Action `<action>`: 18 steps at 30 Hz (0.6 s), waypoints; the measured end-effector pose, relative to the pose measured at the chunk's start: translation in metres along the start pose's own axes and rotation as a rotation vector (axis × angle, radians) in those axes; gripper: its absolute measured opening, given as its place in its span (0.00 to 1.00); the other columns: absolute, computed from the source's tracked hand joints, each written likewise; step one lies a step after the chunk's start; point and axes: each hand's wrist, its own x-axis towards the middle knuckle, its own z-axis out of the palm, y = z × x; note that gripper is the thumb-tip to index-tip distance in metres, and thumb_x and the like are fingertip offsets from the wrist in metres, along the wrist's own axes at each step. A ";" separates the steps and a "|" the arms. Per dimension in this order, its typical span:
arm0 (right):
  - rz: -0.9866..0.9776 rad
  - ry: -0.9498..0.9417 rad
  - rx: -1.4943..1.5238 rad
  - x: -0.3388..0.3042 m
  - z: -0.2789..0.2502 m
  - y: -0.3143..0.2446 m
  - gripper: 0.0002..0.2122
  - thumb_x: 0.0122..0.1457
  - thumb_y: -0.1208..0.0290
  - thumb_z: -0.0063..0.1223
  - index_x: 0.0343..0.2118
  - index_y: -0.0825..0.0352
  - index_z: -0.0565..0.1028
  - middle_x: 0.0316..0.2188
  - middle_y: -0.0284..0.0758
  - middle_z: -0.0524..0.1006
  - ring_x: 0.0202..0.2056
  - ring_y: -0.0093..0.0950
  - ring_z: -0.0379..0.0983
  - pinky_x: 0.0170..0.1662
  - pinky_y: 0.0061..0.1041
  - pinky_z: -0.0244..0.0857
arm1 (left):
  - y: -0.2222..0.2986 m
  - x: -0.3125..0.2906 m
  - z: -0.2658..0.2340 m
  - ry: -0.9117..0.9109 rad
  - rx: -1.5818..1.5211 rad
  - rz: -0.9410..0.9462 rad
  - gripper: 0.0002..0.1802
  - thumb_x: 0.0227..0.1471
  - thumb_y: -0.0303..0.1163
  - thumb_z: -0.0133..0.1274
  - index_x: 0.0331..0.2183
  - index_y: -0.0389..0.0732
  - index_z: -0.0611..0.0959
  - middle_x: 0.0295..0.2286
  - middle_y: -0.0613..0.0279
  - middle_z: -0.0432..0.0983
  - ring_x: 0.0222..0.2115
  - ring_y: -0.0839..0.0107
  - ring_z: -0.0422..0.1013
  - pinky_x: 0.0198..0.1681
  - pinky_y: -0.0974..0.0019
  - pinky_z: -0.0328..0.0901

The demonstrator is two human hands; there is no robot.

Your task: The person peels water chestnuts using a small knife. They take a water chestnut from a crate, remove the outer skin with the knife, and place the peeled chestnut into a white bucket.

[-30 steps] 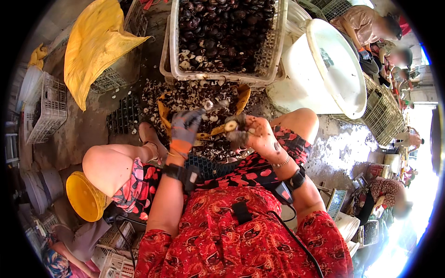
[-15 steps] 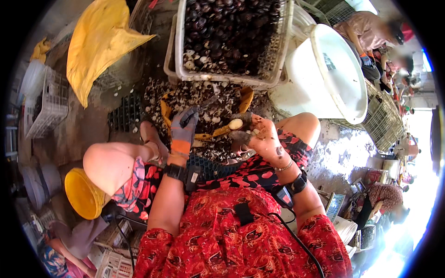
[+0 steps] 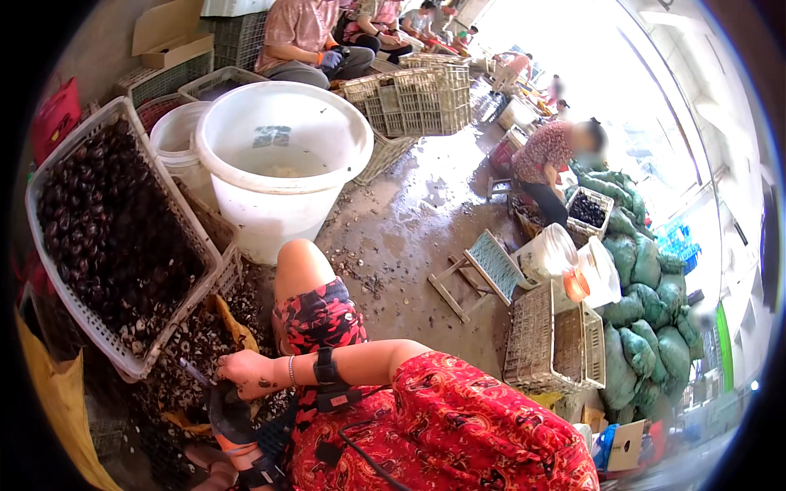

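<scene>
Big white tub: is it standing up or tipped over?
Standing up: the big white tub has its wide mouth facing up, narrower base below.

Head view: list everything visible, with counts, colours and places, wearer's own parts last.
Crate: 1, whitish, left
Round pieces: many, dark, inside that crate
Peelings: uncounted, dark and white, below the crate
Large tub: 1, white, upper left of centre
Smaller bucket: 1, white, left of the tub
Sheet: 1, yellow, lower left edge
Cardboard box: 1, brown, top left
Stacked crates: several, beige, behind the tub
Folding stool: 1, blue-green seat, right of centre
Sacks: many, green, right
Other people: several, mixed colours, top and right
Thin tool: 1, greyish, over the peelings
Shirt: 1, red patterned, bottom
Left hand: 1, grey-orange glove, lower left
Right hand: 1, dirt-marked, above the left
</scene>
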 end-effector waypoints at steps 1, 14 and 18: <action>-0.013 0.029 0.022 -0.001 0.003 0.000 0.15 0.34 0.72 0.53 0.30 0.72 0.74 0.27 0.46 0.71 0.32 0.45 0.70 0.33 0.39 0.66 | -0.008 0.002 -0.008 -0.028 -0.022 0.004 0.24 0.54 0.33 0.47 0.51 0.32 0.66 0.45 0.56 0.69 0.42 0.66 0.67 0.43 0.65 0.63; 0.075 0.090 0.584 -0.009 -0.037 -0.008 0.18 0.47 0.62 0.60 0.30 0.75 0.73 0.13 0.41 0.67 0.17 0.25 0.63 0.22 0.29 0.59 | 0.024 0.008 -0.037 0.170 0.925 0.397 0.21 0.53 0.31 0.46 0.48 0.35 0.72 0.45 0.54 0.69 0.43 0.64 0.66 0.44 0.64 0.65; 0.067 0.157 0.567 -0.003 -0.024 0.008 0.13 0.48 0.68 0.60 0.32 0.71 0.74 0.15 0.37 0.70 0.16 0.22 0.62 0.20 0.25 0.59 | 0.021 0.013 -0.043 0.335 0.762 0.399 0.20 0.51 0.29 0.49 0.47 0.34 0.73 0.44 0.54 0.70 0.41 0.66 0.68 0.43 0.65 0.66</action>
